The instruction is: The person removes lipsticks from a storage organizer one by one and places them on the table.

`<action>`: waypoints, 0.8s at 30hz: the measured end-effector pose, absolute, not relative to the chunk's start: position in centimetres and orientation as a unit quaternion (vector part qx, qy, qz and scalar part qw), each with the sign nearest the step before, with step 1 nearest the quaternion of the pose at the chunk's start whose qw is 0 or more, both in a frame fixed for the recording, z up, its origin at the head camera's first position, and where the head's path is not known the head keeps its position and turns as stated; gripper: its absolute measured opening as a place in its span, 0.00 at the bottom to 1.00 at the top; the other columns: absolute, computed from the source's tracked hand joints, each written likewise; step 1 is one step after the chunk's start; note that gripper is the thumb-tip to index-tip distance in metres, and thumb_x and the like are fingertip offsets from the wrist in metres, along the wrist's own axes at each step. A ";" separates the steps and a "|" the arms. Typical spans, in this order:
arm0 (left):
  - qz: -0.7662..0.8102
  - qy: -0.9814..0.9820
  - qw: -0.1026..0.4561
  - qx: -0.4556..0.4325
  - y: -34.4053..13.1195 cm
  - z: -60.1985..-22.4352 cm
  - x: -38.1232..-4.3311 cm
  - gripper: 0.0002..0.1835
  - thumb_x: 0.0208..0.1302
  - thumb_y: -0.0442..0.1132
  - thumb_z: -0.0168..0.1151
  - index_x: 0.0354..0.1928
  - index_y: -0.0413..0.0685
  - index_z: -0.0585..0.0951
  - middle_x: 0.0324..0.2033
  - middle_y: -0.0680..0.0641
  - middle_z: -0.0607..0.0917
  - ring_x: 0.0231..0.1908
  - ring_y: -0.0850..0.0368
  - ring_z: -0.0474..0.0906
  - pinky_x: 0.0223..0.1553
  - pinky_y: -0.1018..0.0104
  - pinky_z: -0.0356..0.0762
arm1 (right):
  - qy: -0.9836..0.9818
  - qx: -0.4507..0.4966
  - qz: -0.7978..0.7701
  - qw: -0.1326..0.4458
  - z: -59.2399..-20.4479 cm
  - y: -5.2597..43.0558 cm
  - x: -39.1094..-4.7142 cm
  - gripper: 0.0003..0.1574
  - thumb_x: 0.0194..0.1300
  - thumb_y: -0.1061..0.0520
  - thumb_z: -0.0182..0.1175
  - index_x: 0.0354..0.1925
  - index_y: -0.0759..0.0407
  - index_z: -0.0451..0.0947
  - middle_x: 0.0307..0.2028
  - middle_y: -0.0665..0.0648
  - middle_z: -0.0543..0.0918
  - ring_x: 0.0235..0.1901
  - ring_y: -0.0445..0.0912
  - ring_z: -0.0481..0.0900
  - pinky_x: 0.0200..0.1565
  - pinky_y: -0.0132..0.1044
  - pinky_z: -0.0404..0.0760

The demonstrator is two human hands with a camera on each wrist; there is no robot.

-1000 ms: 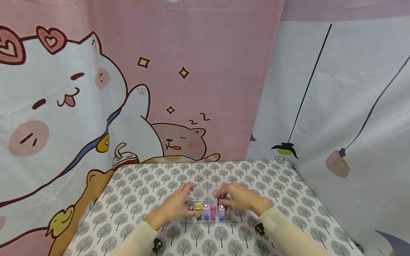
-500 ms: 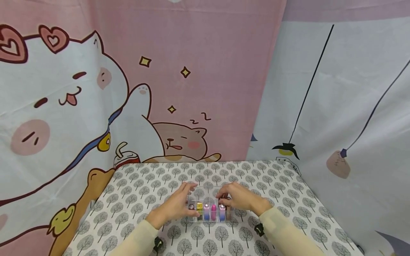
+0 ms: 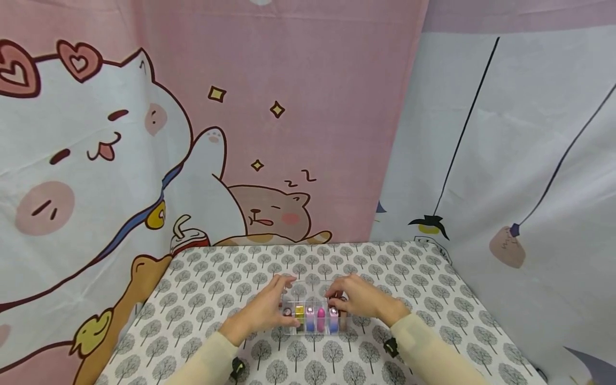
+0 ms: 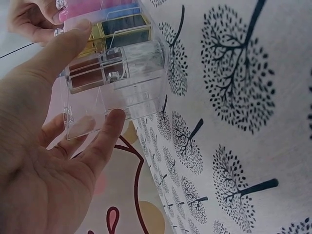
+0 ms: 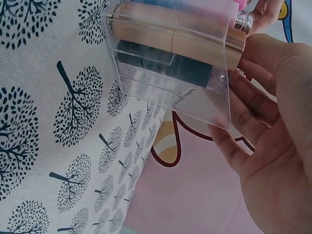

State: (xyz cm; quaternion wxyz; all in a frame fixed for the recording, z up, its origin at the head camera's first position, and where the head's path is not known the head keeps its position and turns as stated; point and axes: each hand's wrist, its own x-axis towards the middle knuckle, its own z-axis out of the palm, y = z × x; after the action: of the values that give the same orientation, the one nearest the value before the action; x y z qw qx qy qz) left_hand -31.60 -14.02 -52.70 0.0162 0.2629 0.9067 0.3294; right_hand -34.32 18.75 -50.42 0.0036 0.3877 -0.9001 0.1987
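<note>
A clear plastic organizer (image 3: pixel 315 289) stands on the cloth with a row of lipsticks upright in its front slots. My left hand (image 3: pixel 264 305) grips its left end. In the left wrist view the thumb crosses a gold-trimmed lipstick (image 4: pixel 124 31), beside a brown one with a clear base (image 4: pixel 90 75). My right hand (image 3: pixel 358 295) holds the other end, its thumb at the top of a copper lipstick (image 5: pixel 170 34) and its fingers around the back wall. A dark block (image 5: pixel 190 70) sits behind that tube. Between the hands stand a bright pink lipstick (image 3: pixel 321 320) and pink-to-blue ones (image 3: pixel 333 322).
A white cloth with grey tree prints (image 3: pixel 260 350) covers the table. Printed hangings close off the back (image 3: pixel 327 133) and the right side (image 3: pixel 544 176). Small black items (image 3: pixel 390 346) show beside the sleeves.
Both hands and the organizer keep their places. Only a slight shift of the head view shows between the frames.
</note>
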 end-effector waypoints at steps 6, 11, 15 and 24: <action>0.331 0.906 0.017 0.264 -14.0 -52.8 -31.6 0.63 0.57 0.54 0.94 0.89 0.51 0.65 0.75 0.42 0.78 0.64 0.39 0.87 0.61 0.48 0.95 | -0.896 0.394 0.201 0.020 -50.3 18.9 -34.3 0.12 0.82 0.53 0.73 0.59 0.50 0.95 0.53 0.48 0.97 0.49 0.36 0.91 0.58 0.44 0.97; 0.333 0.905 0.020 0.263 -14.1 -52.8 -31.5 0.63 0.58 0.54 0.94 0.89 0.51 0.65 0.76 0.42 0.78 0.63 0.40 0.87 0.60 0.48 0.95 | -0.892 0.400 0.207 0.028 -50.4 19.0 -34.3 0.13 0.83 0.54 0.73 0.60 0.51 0.94 0.53 0.49 0.97 0.49 0.36 0.91 0.58 0.47 0.97; 0.333 0.906 0.020 0.262 -14.2 -52.9 -31.4 0.63 0.58 0.55 0.94 0.89 0.52 0.65 0.76 0.41 0.78 0.62 0.39 0.87 0.60 0.48 0.95 | -0.888 0.401 0.221 0.034 -50.3 18.9 -34.3 0.12 0.83 0.55 0.73 0.59 0.51 0.94 0.52 0.49 0.97 0.48 0.35 0.91 0.57 0.47 0.98; 0.338 0.902 0.019 0.269 -14.1 -52.9 -31.4 0.64 0.59 0.54 0.93 0.89 0.48 0.64 0.78 0.37 0.77 0.67 0.37 0.85 0.62 0.45 0.95 | -0.885 0.398 0.236 0.062 -50.1 19.2 -34.0 0.12 0.84 0.54 0.72 0.59 0.54 0.94 0.52 0.49 0.98 0.50 0.39 0.94 0.60 0.48 0.97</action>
State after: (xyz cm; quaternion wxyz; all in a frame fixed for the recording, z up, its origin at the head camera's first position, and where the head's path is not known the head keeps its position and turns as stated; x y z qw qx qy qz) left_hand -31.36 -14.15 -52.91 0.0192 0.2692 0.9018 0.3376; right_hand -34.00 19.24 -50.05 0.0616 0.3975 -0.8846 0.2359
